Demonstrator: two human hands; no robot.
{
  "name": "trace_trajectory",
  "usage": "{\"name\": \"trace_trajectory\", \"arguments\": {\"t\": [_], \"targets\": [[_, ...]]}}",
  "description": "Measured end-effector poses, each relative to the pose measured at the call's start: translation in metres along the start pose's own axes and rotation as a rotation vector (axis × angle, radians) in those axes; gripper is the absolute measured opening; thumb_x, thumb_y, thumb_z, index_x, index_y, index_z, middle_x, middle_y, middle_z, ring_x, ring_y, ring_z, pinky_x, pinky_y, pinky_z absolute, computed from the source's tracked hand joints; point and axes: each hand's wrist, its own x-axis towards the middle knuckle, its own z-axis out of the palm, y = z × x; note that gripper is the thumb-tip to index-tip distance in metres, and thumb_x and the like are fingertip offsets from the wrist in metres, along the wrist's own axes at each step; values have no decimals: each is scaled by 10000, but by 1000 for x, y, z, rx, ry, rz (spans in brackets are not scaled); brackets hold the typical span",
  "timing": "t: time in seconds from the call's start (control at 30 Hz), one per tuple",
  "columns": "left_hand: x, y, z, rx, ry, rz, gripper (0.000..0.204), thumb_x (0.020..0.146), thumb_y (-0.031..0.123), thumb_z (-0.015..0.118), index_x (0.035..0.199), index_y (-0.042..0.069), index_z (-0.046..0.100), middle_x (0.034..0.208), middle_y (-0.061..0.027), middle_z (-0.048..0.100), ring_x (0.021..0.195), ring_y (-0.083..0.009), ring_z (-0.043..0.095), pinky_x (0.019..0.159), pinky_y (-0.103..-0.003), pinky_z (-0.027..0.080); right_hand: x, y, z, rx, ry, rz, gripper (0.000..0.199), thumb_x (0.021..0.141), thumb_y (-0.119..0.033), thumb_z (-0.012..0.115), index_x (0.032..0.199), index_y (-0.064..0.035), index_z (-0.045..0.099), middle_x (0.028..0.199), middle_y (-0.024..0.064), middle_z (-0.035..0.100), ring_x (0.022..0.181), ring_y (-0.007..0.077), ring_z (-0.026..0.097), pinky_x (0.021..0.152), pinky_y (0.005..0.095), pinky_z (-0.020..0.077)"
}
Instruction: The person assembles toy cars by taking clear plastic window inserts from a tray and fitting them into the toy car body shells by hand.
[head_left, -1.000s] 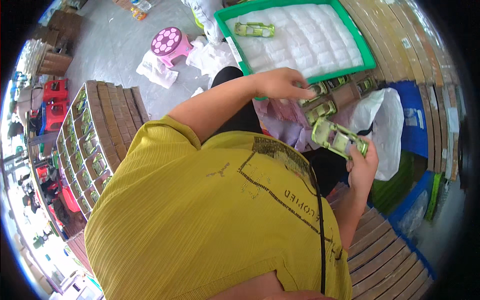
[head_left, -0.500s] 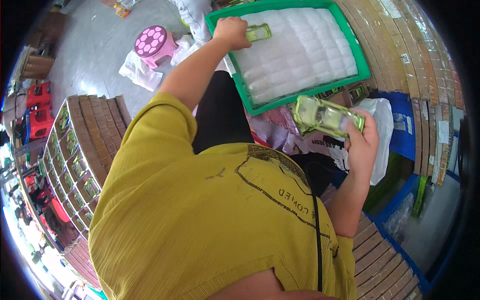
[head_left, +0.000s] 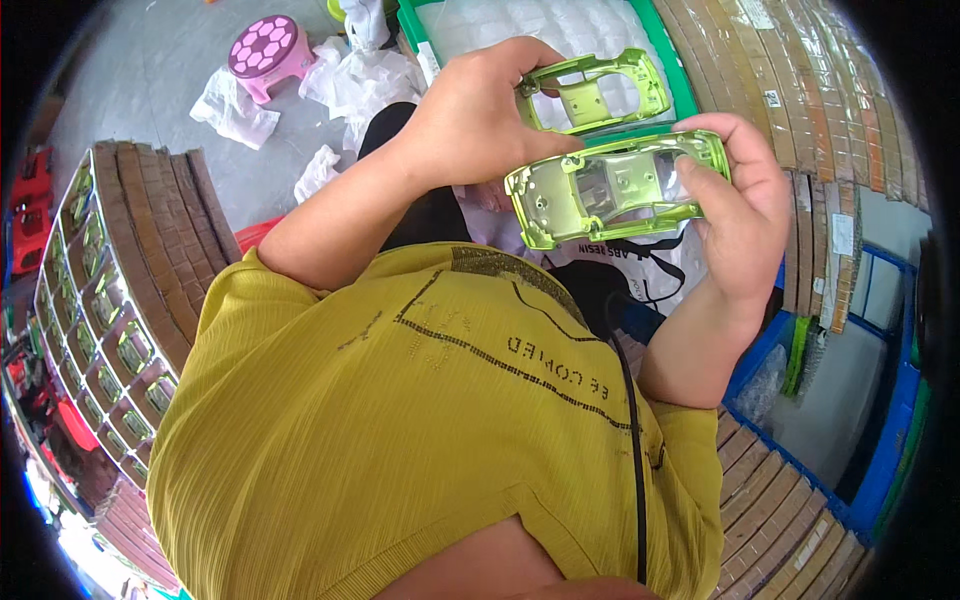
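My left hand point(head_left: 480, 115) is closed on the end of a lime-green toy car body shell point(head_left: 586, 104), an open-topped piece with its hollow side showing. Just below it, my right hand point(head_left: 748, 205) grips a second green toy car body point(head_left: 545, 200) at its right end, thumb on the inside. Clear window plastic point(head_left: 640, 178) sits within this second one. The two pieces are held close together over my lap, in front of a green crate point(head_left: 683, 85) lined with white padded sheeting point(head_left: 540, 25).
A pink stool point(head_left: 268, 48) and crumpled white plastic bags point(head_left: 365, 85) are on the floor to the left. Cardboard dividers holding green pieces point(head_left: 130, 340) stand at my left. Stacked cardboard point(head_left: 810, 90) and a blue frame point(head_left: 890, 420) are on the right.
My left hand has come back from the crate toward me with the car shell in it. The right hand has raised its car body, and both now show their hollow insides.
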Motion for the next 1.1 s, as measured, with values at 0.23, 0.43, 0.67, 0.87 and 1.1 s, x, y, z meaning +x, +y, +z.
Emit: {"name": "trace_trajectory", "arguments": {"t": [0.23,0.43,0.67,0.87,1.1], "targets": [[-16,21,-18,4,20,35,526,572,215,805,1007,-1,601,899,-153,636,831,-303,627,729,-351,500,-12,-22,12,-69,-53,-3,247,800,51,514,1046,38,540,892,48,581,746,73,552,642,197,438],[-21,29,-22,40,75,88,523,569,212,803,1007,14,599,889,-148,627,817,-306,622,705,-361,497,-14,-25,17,-14,-10,25,259,791,43,514,1049,35,538,875,45,581,724,66,549,606,190,425],[-22,39,-26,34,103,129,513,563,220,806,987,23,597,842,-132,609,763,-298,607,661,-361,486,-17,-34,21,8,81,4,306,760,19,526,1065,41,529,880,45,581,686,54,525,556,171,386],[-22,37,-25,-63,99,85,520,564,224,809,991,10,602,842,-141,619,784,-288,622,681,-350,495,-20,-42,20,-14,60,14,319,749,7,525,1066,42,529,871,42,579,636,41,490,504,167,334],[-20,35,-22,-105,105,105,541,572,217,807,1016,-20,607,879,-157,640,805,-281,638,729,-328,509,-17,-47,14,57,-35,11,299,750,67,512,1048,61,535,935,93,619,804,118,575,719,226,454]]}}
